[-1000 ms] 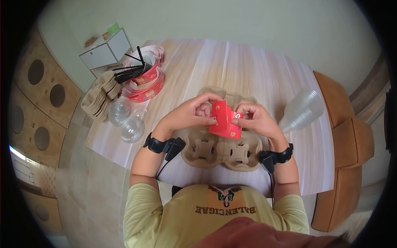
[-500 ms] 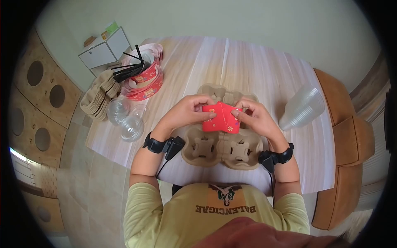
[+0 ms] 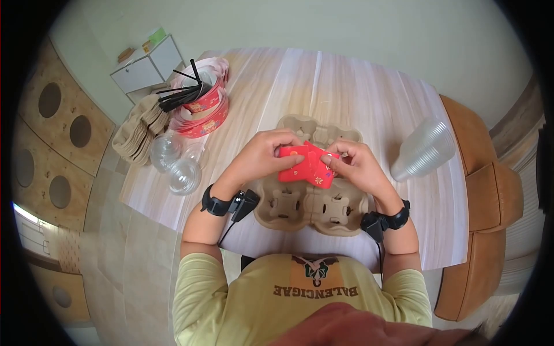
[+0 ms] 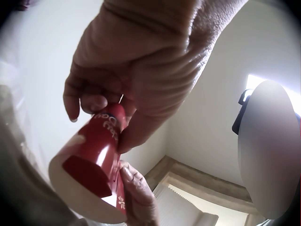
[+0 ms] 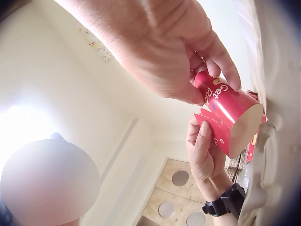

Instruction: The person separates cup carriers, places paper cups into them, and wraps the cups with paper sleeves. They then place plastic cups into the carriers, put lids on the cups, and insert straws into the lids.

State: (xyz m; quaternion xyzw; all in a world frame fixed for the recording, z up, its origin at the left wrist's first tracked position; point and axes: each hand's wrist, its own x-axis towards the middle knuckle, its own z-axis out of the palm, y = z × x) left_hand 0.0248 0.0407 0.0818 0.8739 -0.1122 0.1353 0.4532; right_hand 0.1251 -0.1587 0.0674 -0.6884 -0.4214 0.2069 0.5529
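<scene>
A red printed paper cup sleeve (image 3: 317, 167) is held over the pulp cup carriers (image 3: 337, 210) in the middle of the table. My left hand (image 3: 268, 153) pinches one end of it between thumb and fingers, while my right hand (image 3: 355, 161) pinches the other end. The two ends meet at a slant, overlapping between my thumbs. From the left wrist, the sleeve (image 4: 89, 155) looks bent into a loop, its pale inside facing out at one opening. White lettering shows on its red outside (image 5: 225, 101) in the right wrist view.
At the back left stand stacked red cup sleeves (image 3: 202, 125), with black straws (image 3: 182, 98) lying over them. Beside these are stacked pulp carriers (image 3: 135, 135) and clear dome lids (image 3: 184, 176). A nested stack of clear plastic cups (image 3: 424, 150) lies right. Brown chairs (image 3: 479, 196) line the right edge.
The sleeve's ends stood apart at different angles a second ago, with the left end raised. Both hands brought them level and together, and now the ends overlap at a slant.
</scene>
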